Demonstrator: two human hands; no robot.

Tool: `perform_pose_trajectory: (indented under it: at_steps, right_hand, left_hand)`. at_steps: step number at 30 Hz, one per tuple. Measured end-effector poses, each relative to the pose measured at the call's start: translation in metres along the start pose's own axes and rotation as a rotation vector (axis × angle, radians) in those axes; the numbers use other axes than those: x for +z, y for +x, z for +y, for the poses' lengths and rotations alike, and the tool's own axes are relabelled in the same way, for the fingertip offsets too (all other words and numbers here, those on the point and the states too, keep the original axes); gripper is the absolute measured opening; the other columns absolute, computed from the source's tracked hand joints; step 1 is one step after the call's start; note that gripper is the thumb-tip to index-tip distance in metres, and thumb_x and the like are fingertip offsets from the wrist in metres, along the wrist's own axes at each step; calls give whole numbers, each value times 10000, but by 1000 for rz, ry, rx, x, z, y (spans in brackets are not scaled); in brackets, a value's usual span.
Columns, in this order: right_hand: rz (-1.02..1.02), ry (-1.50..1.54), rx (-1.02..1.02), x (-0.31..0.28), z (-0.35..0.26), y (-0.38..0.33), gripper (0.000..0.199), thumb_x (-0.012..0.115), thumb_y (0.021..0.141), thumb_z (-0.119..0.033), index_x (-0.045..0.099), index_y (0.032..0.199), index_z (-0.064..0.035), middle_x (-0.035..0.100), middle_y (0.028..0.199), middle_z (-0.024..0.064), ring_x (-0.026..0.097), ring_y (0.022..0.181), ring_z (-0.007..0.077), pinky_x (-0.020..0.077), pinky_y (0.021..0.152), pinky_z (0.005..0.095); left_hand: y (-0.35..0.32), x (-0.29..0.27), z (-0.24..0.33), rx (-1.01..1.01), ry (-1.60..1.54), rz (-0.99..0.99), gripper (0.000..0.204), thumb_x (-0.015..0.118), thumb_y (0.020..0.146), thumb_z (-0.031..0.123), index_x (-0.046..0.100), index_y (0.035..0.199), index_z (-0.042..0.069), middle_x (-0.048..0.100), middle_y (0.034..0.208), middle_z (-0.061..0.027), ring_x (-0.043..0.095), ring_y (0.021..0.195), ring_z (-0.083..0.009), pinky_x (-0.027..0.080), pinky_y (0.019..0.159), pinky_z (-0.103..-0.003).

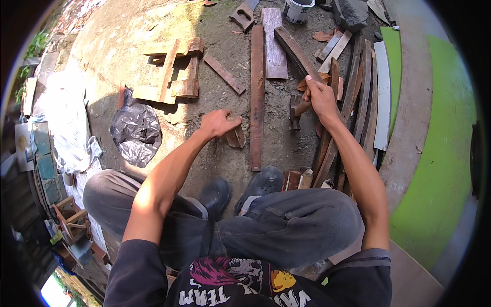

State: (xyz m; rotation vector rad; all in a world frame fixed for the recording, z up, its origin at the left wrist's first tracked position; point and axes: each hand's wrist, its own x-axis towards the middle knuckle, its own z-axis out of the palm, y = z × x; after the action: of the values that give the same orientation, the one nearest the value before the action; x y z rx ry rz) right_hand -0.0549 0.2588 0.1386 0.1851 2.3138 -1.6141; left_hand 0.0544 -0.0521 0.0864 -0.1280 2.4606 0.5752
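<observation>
My right hand (318, 97) is closed near the lower end of a narrow brown wooden strip (299, 51), which slants away up and left. The handle of a hammer (295, 113) also runs into that hand, its dark metal head hanging just left of the fingers. Low over the ground, my left hand (220, 124) is closed on a small wooden block (236, 137); part of the block is hidden under the fingers. Between the hands a long reddish-brown board (257, 102) lies flat on the ground, pointing away from my shoes.
At the far left lies a nailed wooden frame (171, 71), with a black plastic bag (135, 128) nearer me. A loose slat (224, 74), a handsaw (244, 15), a wide board (274, 43) and a paint can (297, 10) lie ahead. Stacked strips (365, 97) and green panels (434, 153) line the right.
</observation>
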Motion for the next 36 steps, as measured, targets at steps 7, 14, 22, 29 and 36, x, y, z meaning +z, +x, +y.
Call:
perform_pose_trajectory:
  at_steps: [7,14,22,29,36]
  right_hand:
    - [-339,-890,125,-47,-21,-13,442,537,986,-362,709,891,34,665,668,152,698,604,268,545,653,417]
    - [-617,-904,367,-46,-25,-28,362,577,936,-255,696,855,77,702,737,145,699,608,266,553,544,378]
    - [-745,-1190,654,8,-31,-50,354,523,835,-107,655,1117,62,711,1015,218,721,875,340,576,770,435]
    - [-580,-1133,281,-12,37,-108,421,546,883,-149,421,1250,15,657,953,328,648,901,484,509,802,559]
    - [-590,-1188,220,-12,58,-124,418,562,876,-174,411,1228,-8,649,905,323,624,886,509,479,813,584]
  left_hand:
    - [47,-64,-17,-157,443,-171,738,494,832,698,718,1030,23,698,1032,-254,674,1001,-397,526,866,-487]
    - [109,-80,32,28,321,126,717,628,822,635,680,1048,-43,704,1058,-238,684,993,-397,550,839,-462]
    - [168,-34,81,-53,-180,180,1008,766,691,594,442,1274,-163,642,1137,-324,656,1061,-410,524,927,-439]
    - [186,-12,48,-3,-766,280,1091,866,614,424,266,1345,-122,588,1200,-299,618,1105,-383,501,974,-399]
    - [160,-65,82,137,-947,193,1216,826,667,551,160,1410,-143,364,1413,-343,448,1295,-415,405,1082,-436]
